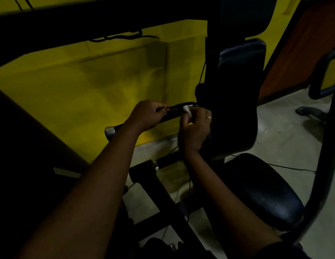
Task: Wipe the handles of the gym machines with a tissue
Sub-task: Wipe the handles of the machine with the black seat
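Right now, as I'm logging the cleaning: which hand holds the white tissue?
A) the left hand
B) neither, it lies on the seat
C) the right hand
C: the right hand pinches the tissue against the handle, while the left hand grips the handle bare.

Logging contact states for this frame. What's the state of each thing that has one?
left-hand grip: curled round the upper handle.
right-hand grip: pinches the tissue.
tissue: bunched, pressed against the upper handle.
upper handle: held at one side, tissue on it near its bend.
lower handle: no hand on it.
seat pad: unoccupied.
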Motion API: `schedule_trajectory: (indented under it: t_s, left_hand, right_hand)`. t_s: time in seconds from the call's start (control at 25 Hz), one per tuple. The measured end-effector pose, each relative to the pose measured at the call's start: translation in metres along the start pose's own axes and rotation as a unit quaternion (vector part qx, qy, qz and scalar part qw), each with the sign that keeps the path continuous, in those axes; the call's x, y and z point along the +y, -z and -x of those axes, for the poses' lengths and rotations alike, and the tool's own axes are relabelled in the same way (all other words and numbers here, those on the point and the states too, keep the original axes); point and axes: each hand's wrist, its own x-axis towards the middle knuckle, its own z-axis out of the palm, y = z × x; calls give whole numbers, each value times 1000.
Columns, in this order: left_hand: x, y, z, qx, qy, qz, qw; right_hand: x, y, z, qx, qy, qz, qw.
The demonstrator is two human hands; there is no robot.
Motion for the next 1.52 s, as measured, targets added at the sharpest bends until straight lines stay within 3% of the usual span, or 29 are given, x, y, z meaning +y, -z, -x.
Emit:
schedule_trajectory:
  t_s: [0.08,0.16,0.2,0.28,0.36,0.48,0.56,0.68,0.72,0.88,1.04,1.2,1.28,1.36,1.52]
  left_hand:
    - [0,-1,2,11,1,20,1000]
    - [-1,-1,4,44,-1,30,999]
    - [-2,-1,5,65,-6,32,997]
    - [-3,-2,9,100,-20,17,995]
    - [-2,-4,14,123,-24,-24,992]
    - [-3,-3,20,129,-13,-83,988]
    - [-3,-1,25,120,-9,-126,985]
    - [2,-3,30,119,-7,-157,980]
    - [3,-3,32,111,-5,-157,981]
    - [-2,11,31,35,14,-142,989]
    - [-1,9,27,20,44,-98,994]
    - [-21,1,36,10,134,-264,955]
    - [-22,4,36,-9,125,-273,954]
    - [-13,9,33,-42,108,-247,962]
    - [-6,19,30,-87,133,-193,968]
  right_hand:
    - [3,0,10,-78,120,13,990]
    - [15,8,-6,-108,222,47,968]
    - [20,11,-15,-84,222,70,969]
    - [18,10,-25,-14,108,88,990]
    - [5,2,-16,-19,59,81,995]
    - [16,4,-16,-87,250,110,958]
    - [26,17,-39,-108,312,129,935]
    - [23,18,-50,-90,152,182,967]
    - [21,14,-44,-87,138,200,966]
    - [23,17,-43,-114,206,196,952]
    - [16,11,-41,-153,288,178,928]
    - [0,0,-18,-248,379,176,874]
    - [4,8,-26,-263,408,141,863]
    - [4,16,-38,-254,397,114,874]
    - [-22,11,-28,-234,263,90,932]
